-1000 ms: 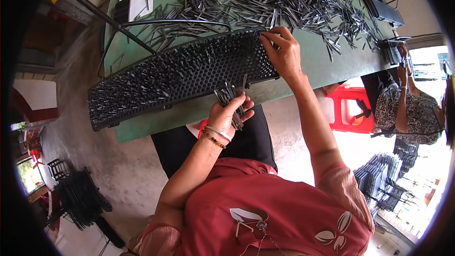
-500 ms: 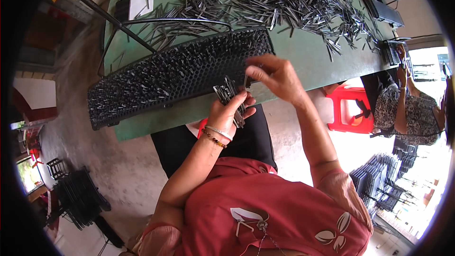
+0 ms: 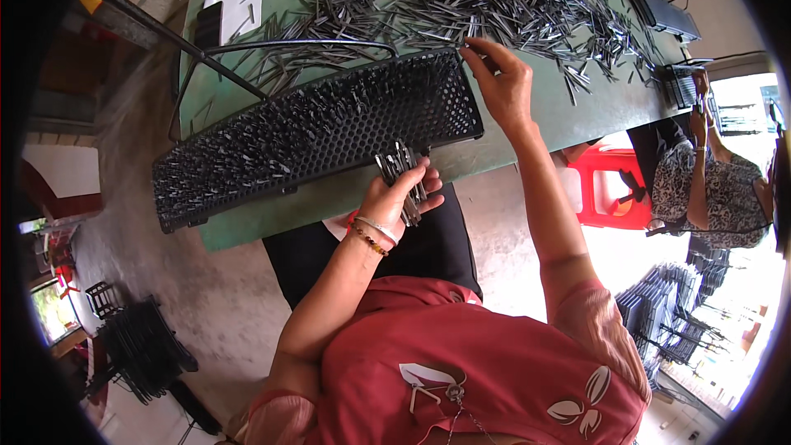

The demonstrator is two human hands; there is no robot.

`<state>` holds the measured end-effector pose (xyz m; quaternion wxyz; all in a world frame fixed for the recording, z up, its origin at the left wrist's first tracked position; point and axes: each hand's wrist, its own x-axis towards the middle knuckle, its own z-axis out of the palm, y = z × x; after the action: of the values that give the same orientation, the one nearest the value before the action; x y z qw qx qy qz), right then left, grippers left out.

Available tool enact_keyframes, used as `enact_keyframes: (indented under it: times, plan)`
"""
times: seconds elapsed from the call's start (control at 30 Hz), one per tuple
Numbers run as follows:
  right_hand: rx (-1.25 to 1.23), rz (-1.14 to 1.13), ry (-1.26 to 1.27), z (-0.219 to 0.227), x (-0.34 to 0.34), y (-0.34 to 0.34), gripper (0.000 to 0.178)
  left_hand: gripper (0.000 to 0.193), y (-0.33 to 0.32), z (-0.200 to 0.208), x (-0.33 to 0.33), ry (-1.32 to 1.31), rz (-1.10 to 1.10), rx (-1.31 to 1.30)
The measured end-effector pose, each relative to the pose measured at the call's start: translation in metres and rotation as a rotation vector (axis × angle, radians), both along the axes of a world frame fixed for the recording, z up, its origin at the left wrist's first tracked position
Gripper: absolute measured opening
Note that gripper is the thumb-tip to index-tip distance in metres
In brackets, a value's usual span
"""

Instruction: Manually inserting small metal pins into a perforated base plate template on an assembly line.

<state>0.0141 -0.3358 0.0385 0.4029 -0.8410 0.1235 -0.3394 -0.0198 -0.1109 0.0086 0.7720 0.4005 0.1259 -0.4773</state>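
Note:
My left hand (image 3: 404,185) is closed round a bundle of thin dark metal strips (image 3: 399,166), held upright just off the near edge of a long black perforated rack (image 3: 362,119). Many similar strips stand in the rack's holes over its left and middle parts; holes toward the right end show bare. My right hand (image 3: 504,86) is at the rack's far right corner, thumb and forefinger bent toward each other. Whatever is between those fingertips is too small to make out.
A large heap of loose strips (image 3: 486,0) covers the back of the green table (image 3: 568,119). A black bar frame (image 3: 321,43) rises behind the rack. White paper (image 3: 241,10) and a dark phone-like slab (image 3: 209,25) lie back left. Another person (image 3: 713,185) works at right near a red stool (image 3: 606,189).
My right hand has moved away from the bundle, up and right to the rack's far corner. My left hand stays nearly in place with the strips.

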Motion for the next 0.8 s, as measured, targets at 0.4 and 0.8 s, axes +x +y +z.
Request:
enact_keyframes:
  times: [0.4, 0.8]
  plan:
    - [-0.371, 0.068, -0.046, -0.025, -0.003, 0.004, 0.015, 0.022, 0.006, 0.006, 0.001, -0.016, -0.017, -0.034]
    - [0.481, 0.621, 0.530, 0.015, -0.052, 0.052, 0.022, 0.021, 0.001, 0.028, 0.000, -0.141, -0.018, -0.094]
